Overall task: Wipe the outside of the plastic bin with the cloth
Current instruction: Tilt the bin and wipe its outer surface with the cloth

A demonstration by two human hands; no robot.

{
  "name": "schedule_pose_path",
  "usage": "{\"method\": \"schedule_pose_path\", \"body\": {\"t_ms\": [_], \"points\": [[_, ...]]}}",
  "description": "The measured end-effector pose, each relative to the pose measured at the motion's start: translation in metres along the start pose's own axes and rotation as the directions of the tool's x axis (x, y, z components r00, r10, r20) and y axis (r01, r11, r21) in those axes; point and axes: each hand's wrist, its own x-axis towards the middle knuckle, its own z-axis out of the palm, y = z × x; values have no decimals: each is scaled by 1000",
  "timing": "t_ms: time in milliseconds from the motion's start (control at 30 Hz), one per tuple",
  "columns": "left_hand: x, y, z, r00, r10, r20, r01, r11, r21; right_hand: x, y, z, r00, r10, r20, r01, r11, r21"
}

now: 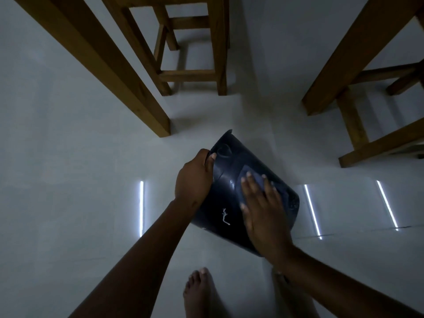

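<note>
We see a dark plastic bin (226, 203) tipped on its side above a pale, glossy floor (68, 203), held in the middle of the view between two bare arms. The left hand (193, 177) grips the bin's edge on the left, its fingers curled over the rim and its thumb on the outer wall, so it is closed around that edge. The right hand (263, 210) lies flat on the bin's outer wall with its fingers spread, pressing a small bluish cloth (251, 175) against the plastic; the cloth shows only beyond and between the fingertips. A thin white squiggle (226, 218) marks the wall just left of that hand. A bare foot (202, 292) stands on the floor below the bin. Wooden table legs (119, 74) and a wooden stool (190, 53) rise farther off, well apart from the bin, and bright streaks of light (312, 211) reflect in the floor on both sides.
</note>
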Motion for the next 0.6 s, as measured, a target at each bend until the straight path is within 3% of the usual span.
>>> {"method": "schedule_pose_path", "body": {"t_ms": [133, 233, 300, 433, 533, 600], "points": [[4, 4, 3, 999, 28, -28, -28, 1000, 12, 29, -3, -1, 991, -128, 23, 128, 991, 36], [4, 6, 1, 999, 33, -8, -33, 999, 10, 69, 18, -11, 996, 83, -24, -75, 971, 226], [2, 3, 0, 1000, 29, 11, -28, 1000, -8, 60, 25, -13, 985, 167, -30, -157, 964, 214], [0, -2, 1, 1000, 9, 4, -9, 1000, -4, 0, -6, -2, 999, -41, 21, 42, 999, -18], [3, 0, 2, 1000, 4, 0, -4, 1000, -30, 15, -11, 0, 986, -155, 65, 155, 988, 7], [4, 2, 2, 1000, 19, 12, -18, 999, -32, 47, -5, -4, 994, -98, 51, 95, 994, 57]]}}
